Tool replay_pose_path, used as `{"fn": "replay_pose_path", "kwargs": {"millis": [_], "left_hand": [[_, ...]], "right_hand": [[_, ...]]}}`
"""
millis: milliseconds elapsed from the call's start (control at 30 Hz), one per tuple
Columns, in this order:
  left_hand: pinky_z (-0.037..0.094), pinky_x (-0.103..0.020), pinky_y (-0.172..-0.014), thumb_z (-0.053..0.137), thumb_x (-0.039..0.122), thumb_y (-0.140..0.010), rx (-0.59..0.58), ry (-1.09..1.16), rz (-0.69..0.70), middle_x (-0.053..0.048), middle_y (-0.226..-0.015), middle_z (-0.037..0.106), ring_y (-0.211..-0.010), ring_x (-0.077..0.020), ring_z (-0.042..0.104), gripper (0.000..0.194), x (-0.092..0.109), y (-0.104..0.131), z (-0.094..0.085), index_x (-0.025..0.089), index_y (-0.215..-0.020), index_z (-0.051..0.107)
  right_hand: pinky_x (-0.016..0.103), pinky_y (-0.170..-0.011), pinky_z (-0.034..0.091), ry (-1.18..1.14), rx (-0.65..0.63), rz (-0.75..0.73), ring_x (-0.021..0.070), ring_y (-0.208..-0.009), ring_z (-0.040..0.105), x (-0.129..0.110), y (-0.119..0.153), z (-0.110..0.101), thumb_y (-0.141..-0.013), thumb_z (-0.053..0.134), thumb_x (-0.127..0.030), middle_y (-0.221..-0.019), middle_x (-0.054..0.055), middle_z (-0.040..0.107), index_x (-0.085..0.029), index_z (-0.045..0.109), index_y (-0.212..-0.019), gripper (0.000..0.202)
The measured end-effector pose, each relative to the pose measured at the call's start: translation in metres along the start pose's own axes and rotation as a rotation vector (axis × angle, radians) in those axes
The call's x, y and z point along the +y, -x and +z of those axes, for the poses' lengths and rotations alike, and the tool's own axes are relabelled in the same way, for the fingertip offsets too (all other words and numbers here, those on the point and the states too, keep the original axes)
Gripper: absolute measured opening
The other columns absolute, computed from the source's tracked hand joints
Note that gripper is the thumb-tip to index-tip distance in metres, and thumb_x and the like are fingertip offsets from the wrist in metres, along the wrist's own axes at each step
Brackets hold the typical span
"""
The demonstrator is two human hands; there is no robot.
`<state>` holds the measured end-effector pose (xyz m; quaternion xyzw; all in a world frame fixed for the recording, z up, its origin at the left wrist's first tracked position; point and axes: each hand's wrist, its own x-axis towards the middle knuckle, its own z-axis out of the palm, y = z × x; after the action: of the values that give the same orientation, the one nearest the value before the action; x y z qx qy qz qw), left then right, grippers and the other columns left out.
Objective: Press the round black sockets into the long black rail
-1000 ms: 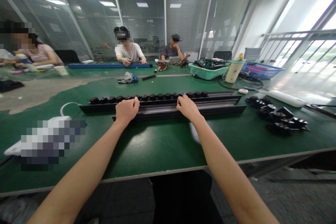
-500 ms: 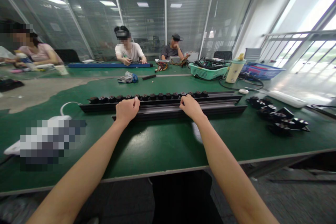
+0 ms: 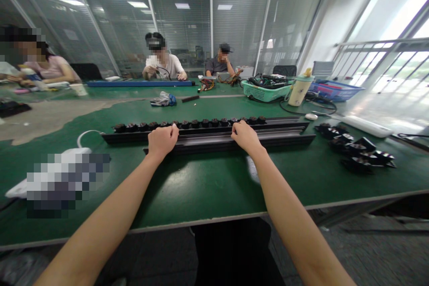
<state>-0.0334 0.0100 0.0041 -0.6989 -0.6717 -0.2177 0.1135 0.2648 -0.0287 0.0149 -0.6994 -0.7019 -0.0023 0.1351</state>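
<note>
The near black rail (image 3: 206, 144) is lying on the table (image 3: 201, 192) beneath curled fingers, the left hand (image 3: 162, 142) resting by its left end, the right hand (image 3: 247, 137) right of centre; whether either is gripping it, I cannot tell.

Daylight entered through overexposed windows (image 3: 417, 11) at right; bright rectangular lights showed in the glass partition (image 3: 241, 13). Glare marked the tabletop (image 3: 192, 185), shadow lay below the left hand (image 3: 162, 140), and the floor (image 3: 154, 259) was dim. Wide-angle distortion slanted outer uprights.
</note>
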Motion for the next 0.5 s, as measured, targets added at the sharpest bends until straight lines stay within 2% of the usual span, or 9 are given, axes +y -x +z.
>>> {"fn": "replay_pose_path", "kwargs": {"millis": [500], "left_hand": [[0.050, -0.040, -0.084, 0.023, 0.049, -0.106, 0.011, -0.006, 0.000, -0.018, -0.092, 0.080, -0.096, -0.0340, 0.075, 0.070, 0.0013, 0.0005, -0.0016, 0.018, -0.102, 0.086]], "right_hand": [[0.035, -0.095, 0.053, -0.026, -0.004, 0.064, 0.0261, -0.115, 0.069, 0.0007, 0.0008, -0.0024, -0.104, 0.049, -0.016, -0.132, 0.017, 0.065, -0.017, 0.071, -0.121, 0.028]]}}
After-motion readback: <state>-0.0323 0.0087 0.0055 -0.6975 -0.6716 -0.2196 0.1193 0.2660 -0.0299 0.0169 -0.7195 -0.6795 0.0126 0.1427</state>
